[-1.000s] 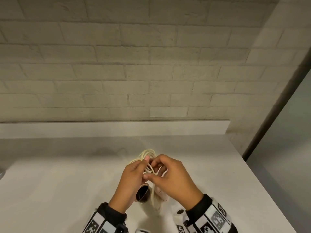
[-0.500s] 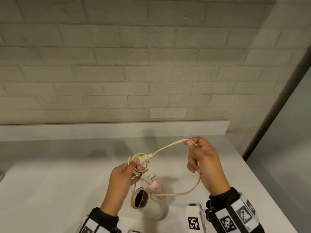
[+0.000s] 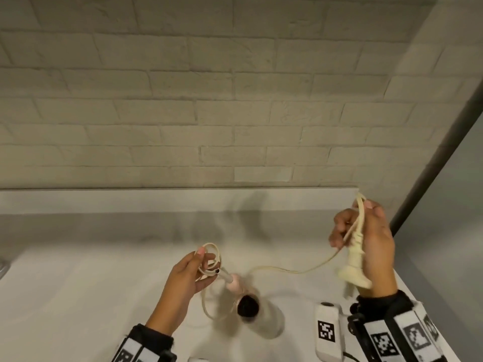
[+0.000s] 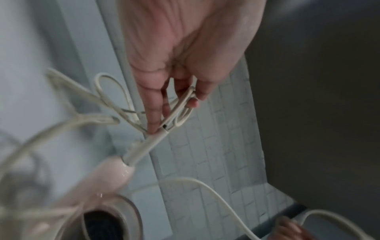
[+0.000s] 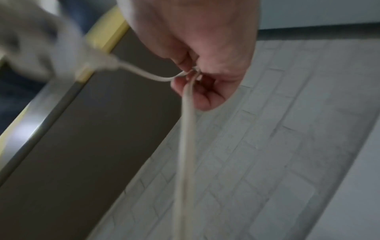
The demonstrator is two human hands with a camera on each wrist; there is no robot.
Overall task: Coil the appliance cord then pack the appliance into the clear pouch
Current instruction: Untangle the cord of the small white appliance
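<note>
My left hand (image 3: 205, 263) pinches a few small loops of the cream cord (image 3: 212, 253) where it leaves the appliance. The appliance is a pink hair dryer (image 3: 235, 284) with a dark round nozzle (image 3: 247, 306), hanging low over the white counter (image 3: 78, 296). Out to the right and higher, my right hand (image 3: 360, 214) pinches the cord just behind the plug (image 3: 354, 273), which dangles below the fingers. A slack length of cord (image 3: 287, 270) sags between the hands. In the left wrist view the left hand (image 4: 180, 102) holds the loops by the dryer handle (image 4: 115, 170). In the right wrist view the right hand (image 5: 193, 73) holds the cord (image 5: 185, 146). No clear pouch is in view.
A brick wall (image 3: 235, 113) backs the counter behind a low white ledge (image 3: 156, 201). A dark post (image 3: 431, 158) and the counter's right edge lie close to my right hand. A white tagged block (image 3: 328, 333) sits by my right wrist.
The hands have parted: my right hand has drawn the plug end out of the bundle, to the right and upward. The coil in my left hand has shrunk to a few small loops.
</note>
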